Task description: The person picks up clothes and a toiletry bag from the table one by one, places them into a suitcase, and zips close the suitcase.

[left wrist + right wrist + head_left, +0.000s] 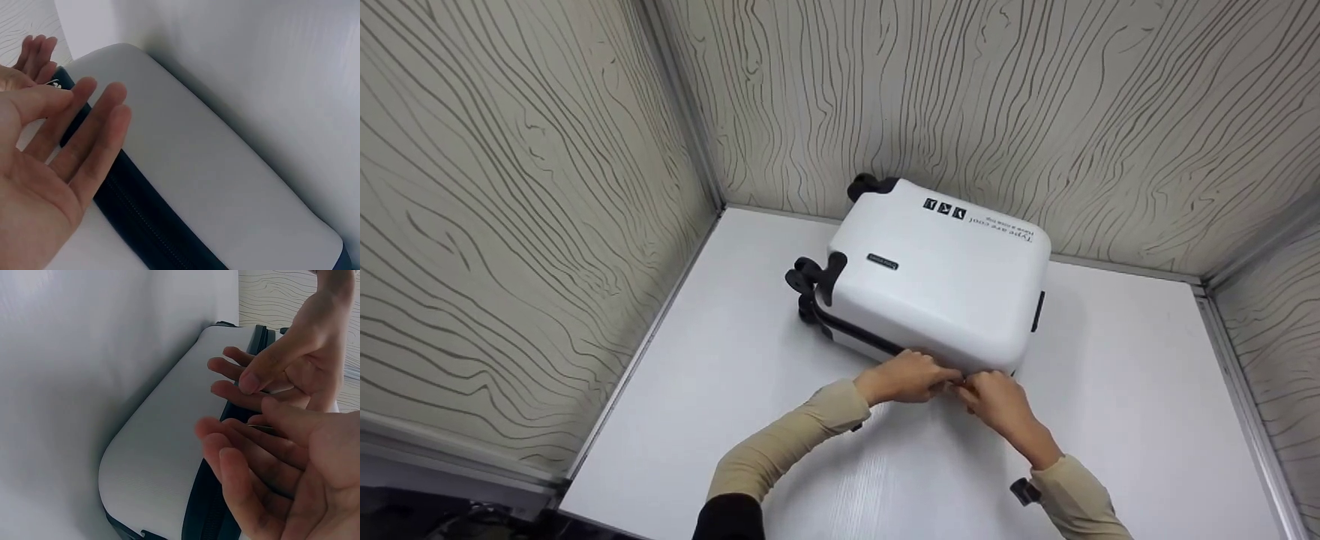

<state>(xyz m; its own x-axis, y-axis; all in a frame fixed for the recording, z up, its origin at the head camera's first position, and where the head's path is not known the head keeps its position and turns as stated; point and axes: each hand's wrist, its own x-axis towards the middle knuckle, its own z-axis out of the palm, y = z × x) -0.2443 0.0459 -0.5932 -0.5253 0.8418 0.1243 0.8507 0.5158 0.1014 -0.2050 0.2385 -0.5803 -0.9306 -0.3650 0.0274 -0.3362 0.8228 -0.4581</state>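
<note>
A white hard-shell suitcase point(941, 262) lies flat, its black wheels point(802, 276) toward the left. Both hands meet at its near side, close to the right corner, over the dark zipper band point(140, 214). My right hand point(997, 401) pinches a thin metal zipper pull point(261, 427) between thumb and forefinger, its other fingers loosely bent. Right beside it, my left hand point(911, 376) has its thumb close to the metal pull point(54, 84) and its other fingers loosely spread along the band. I cannot tell whether the left fingertips grip anything.
The suitcase rests on a white tabletop point(720, 300), with a wood-grain patterned wall point(885, 82) close behind it. Similar panels stand at the left point(510, 187) and right. A black side handle point(1038, 311) sticks out from the suitcase's right end.
</note>
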